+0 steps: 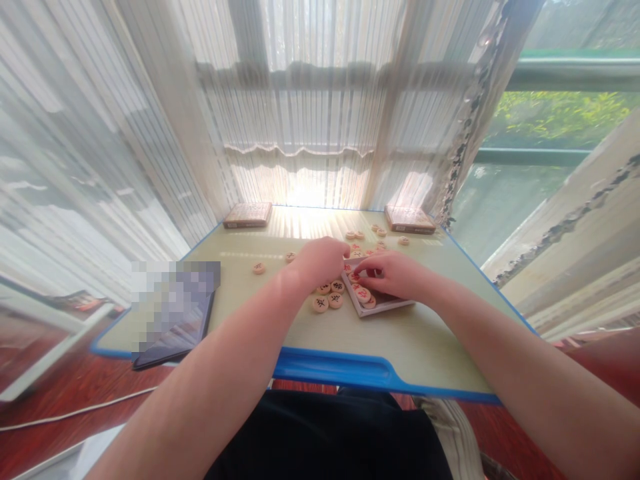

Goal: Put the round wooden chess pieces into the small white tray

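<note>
Round wooden Chinese chess pieces with red characters (363,294) lie in a shallow open box (383,309) on the table. My right hand (397,275) reaches over the box from the right, its thumb and fingers pinched at a red-marked piece near the box's left side. At the box's far left corner is my left hand (325,259), back turned up and fingers curled; what they hold, if anything, is hidden. Several black-marked pieces (321,304) lie just left of the box, partly under my left wrist. More red-marked pieces (356,247) lie beyond the box.
Flat boxes stand at the table's far left (248,215) and far right (409,219) corners. Loose pieces (259,268) are scattered left and at the back. A dark tablet (203,313), partly pixelated, rests at the left edge. The pale table (430,347) has a blue rim.
</note>
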### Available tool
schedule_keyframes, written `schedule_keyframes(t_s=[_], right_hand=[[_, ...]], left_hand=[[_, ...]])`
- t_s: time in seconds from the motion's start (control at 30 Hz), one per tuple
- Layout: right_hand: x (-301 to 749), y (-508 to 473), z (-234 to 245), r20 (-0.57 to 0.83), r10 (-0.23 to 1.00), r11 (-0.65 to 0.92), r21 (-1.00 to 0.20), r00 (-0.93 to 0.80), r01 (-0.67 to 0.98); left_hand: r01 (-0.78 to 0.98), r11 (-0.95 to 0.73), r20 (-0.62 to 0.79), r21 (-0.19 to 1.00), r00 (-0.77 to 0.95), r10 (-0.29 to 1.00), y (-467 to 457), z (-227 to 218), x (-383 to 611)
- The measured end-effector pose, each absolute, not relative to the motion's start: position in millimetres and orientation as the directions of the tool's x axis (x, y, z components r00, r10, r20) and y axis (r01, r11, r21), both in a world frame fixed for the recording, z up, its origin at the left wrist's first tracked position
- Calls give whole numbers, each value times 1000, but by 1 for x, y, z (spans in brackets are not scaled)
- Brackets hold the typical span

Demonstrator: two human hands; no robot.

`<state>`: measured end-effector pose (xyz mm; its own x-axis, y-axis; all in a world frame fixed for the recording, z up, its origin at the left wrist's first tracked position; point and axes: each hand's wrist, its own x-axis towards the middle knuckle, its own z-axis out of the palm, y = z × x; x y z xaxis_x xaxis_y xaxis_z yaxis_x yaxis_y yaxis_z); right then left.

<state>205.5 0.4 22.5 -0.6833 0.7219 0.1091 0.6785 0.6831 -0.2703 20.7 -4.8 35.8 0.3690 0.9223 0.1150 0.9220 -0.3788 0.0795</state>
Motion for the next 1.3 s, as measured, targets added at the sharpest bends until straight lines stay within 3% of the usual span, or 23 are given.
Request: schedule_keyframes(t_s=[0.57,1.3], right_hand=[[206,0,24,91,716,686,-280,-693,672],[207,-4,28,66,700,706,-210,-711,676]], left_hand=[[910,-409,129,71,398,908,-4,35,19],[900,-435,21,-20,435,900,-14,42,23]])
